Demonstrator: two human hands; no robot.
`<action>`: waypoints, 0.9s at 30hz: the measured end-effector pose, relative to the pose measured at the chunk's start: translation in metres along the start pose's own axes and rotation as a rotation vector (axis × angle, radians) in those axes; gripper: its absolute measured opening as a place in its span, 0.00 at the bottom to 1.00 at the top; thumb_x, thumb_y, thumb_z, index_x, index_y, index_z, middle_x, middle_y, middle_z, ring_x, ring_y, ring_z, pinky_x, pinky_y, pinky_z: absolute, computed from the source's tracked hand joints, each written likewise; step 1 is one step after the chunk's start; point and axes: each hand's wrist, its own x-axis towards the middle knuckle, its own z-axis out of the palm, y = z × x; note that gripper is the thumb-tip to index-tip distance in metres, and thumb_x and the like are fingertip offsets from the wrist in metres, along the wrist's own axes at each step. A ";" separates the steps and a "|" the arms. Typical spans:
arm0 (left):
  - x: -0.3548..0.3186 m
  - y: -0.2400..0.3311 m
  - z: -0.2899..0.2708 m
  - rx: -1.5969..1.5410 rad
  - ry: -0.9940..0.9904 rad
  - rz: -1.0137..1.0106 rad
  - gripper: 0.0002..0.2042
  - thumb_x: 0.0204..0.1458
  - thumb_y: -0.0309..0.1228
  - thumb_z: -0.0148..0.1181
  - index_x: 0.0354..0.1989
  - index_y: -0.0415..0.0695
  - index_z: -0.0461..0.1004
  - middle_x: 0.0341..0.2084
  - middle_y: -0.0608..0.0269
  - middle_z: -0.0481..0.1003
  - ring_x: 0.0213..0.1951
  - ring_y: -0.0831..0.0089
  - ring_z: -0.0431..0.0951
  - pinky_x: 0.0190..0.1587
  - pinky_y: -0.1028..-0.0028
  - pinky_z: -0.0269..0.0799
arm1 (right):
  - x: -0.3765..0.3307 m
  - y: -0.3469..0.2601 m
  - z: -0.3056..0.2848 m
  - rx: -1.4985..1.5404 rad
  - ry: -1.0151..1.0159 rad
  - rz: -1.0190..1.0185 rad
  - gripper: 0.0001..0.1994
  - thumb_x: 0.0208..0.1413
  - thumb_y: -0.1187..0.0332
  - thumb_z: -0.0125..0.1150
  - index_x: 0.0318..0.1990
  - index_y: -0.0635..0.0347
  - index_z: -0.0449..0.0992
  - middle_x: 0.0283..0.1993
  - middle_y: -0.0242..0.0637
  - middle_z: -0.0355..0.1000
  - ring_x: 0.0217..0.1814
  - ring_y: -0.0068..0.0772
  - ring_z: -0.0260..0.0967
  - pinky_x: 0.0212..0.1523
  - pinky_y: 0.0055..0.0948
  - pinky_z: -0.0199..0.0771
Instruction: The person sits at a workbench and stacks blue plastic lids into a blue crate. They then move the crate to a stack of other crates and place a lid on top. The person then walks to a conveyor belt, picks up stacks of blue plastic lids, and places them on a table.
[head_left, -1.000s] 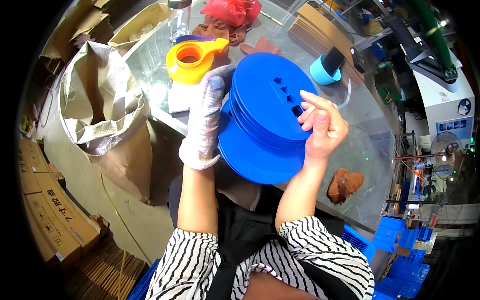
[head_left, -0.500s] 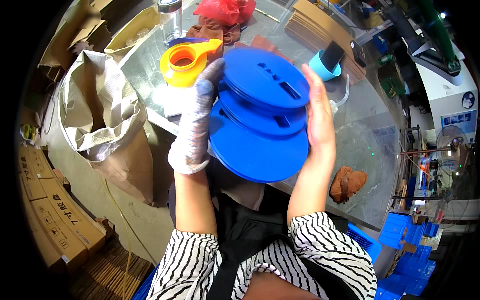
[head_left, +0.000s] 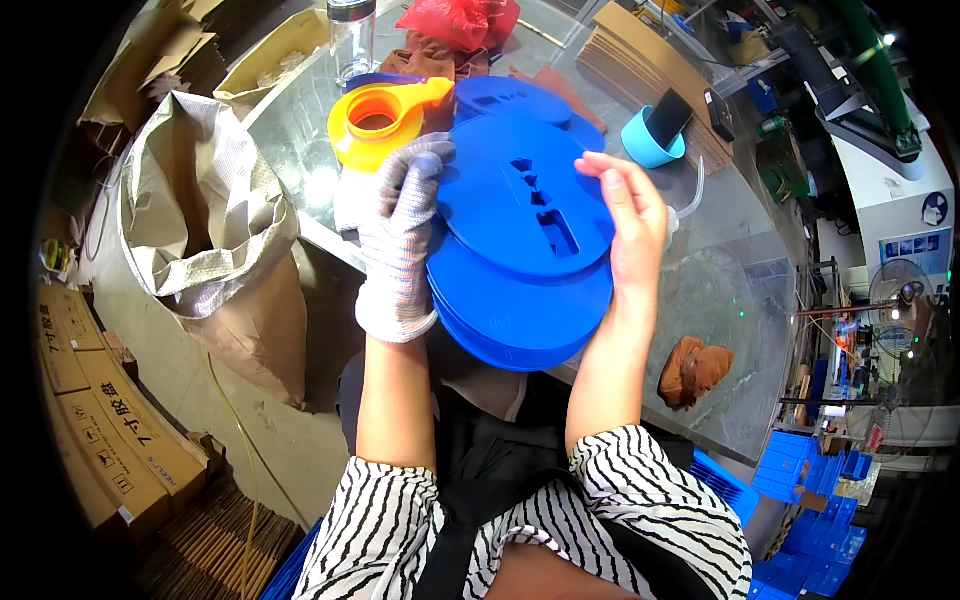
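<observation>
A round blue plastic reel (head_left: 490, 200) with cut-out slots faces up between my hands. My left hand (head_left: 400, 240), in a pale knitted glove with grey fingertips, grips its left edge with curled fingers. At its right edge is my bare right hand (head_left: 635, 225), fingers bent around the rim; their undersides are hidden. Beneath and nearer me lie more blue reels (head_left: 530, 310), stacked and overlapping. Another blue reel (head_left: 520, 97) rests behind, on the table. Left of it sits an orange-and-yellow tape-dispenser-like piece (head_left: 375, 125).
A grey table (head_left: 720, 320) carries a brown cloth (head_left: 695, 370), a light-blue cup (head_left: 650, 140) holding a phone, a glass jar (head_left: 352, 40), a red plastic bag (head_left: 460, 22) and stacked cardboard (head_left: 640, 65). An open woven sack (head_left: 240, 290) stands left, near cartons (head_left: 120, 430).
The reels between my hands have shifted; one is now tilted on top and another lies apart behind. My flat palms have changed to bent fingers at the rim.
</observation>
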 end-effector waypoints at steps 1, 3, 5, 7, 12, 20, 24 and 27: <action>-0.004 0.000 0.003 0.015 0.074 -0.027 0.17 0.56 0.42 0.53 0.42 0.38 0.75 0.38 0.62 0.76 0.40 0.77 0.73 0.42 0.80 0.66 | -0.001 0.000 -0.002 0.015 0.040 -0.064 0.12 0.58 0.65 0.55 0.41 0.65 0.75 0.41 0.39 0.74 0.46 0.25 0.69 0.49 0.23 0.65; -0.001 -0.010 0.000 -0.149 0.164 0.086 0.16 0.57 0.41 0.53 0.38 0.38 0.76 0.32 0.62 0.77 0.34 0.78 0.74 0.39 0.78 0.68 | -0.005 0.005 -0.006 0.062 0.130 -0.308 0.13 0.59 0.64 0.50 0.38 0.68 0.75 0.37 0.42 0.75 0.43 0.30 0.70 0.46 0.25 0.67; -0.001 -0.012 -0.003 -0.223 0.233 0.072 0.16 0.57 0.40 0.53 0.36 0.38 0.76 0.27 0.62 0.77 0.31 0.77 0.75 0.36 0.77 0.71 | -0.013 0.004 -0.009 0.129 0.187 -0.552 0.16 0.60 0.64 0.46 0.35 0.69 0.74 0.34 0.45 0.74 0.40 0.35 0.71 0.38 0.26 0.70; 0.000 -0.010 -0.004 -0.260 0.198 0.029 0.16 0.58 0.40 0.52 0.37 0.38 0.76 0.29 0.61 0.77 0.32 0.75 0.76 0.38 0.75 0.72 | -0.028 0.002 -0.017 0.010 0.233 -0.536 0.17 0.61 0.61 0.45 0.42 0.68 0.72 0.42 0.47 0.72 0.46 0.37 0.70 0.38 0.26 0.70; -0.005 -0.003 -0.008 0.030 -0.111 0.063 0.16 0.58 0.38 0.50 0.45 0.38 0.74 0.39 0.62 0.74 0.44 0.73 0.72 0.51 0.74 0.65 | -0.069 0.026 -0.010 -0.041 0.198 -0.354 0.30 0.62 0.47 0.35 0.56 0.69 0.62 0.59 0.51 0.61 0.64 0.43 0.56 0.60 0.40 0.57; -0.017 0.004 -0.003 -0.392 -0.229 -0.438 0.20 0.56 0.44 0.52 0.45 0.39 0.74 0.39 0.62 0.75 0.41 0.75 0.72 0.47 0.75 0.68 | -0.068 0.033 -0.009 0.287 0.198 -0.023 0.23 0.65 0.55 0.37 0.52 0.69 0.66 0.50 0.45 0.69 0.54 0.35 0.65 0.57 0.33 0.61; -0.013 0.008 0.005 -0.324 -0.102 -0.294 0.18 0.57 0.43 0.51 0.43 0.39 0.75 0.36 0.63 0.75 0.37 0.78 0.73 0.44 0.77 0.68 | -0.045 0.029 -0.017 0.191 0.207 0.085 0.19 0.64 0.58 0.42 0.50 0.67 0.69 0.46 0.44 0.71 0.50 0.34 0.68 0.53 0.32 0.66; -0.008 0.007 0.004 -0.280 -0.055 -0.231 0.20 0.56 0.45 0.52 0.44 0.39 0.74 0.37 0.61 0.76 0.39 0.75 0.74 0.46 0.75 0.69 | -0.023 0.019 -0.025 0.124 0.171 0.044 0.18 0.63 0.59 0.45 0.49 0.65 0.70 0.46 0.43 0.71 0.49 0.34 0.68 0.51 0.32 0.67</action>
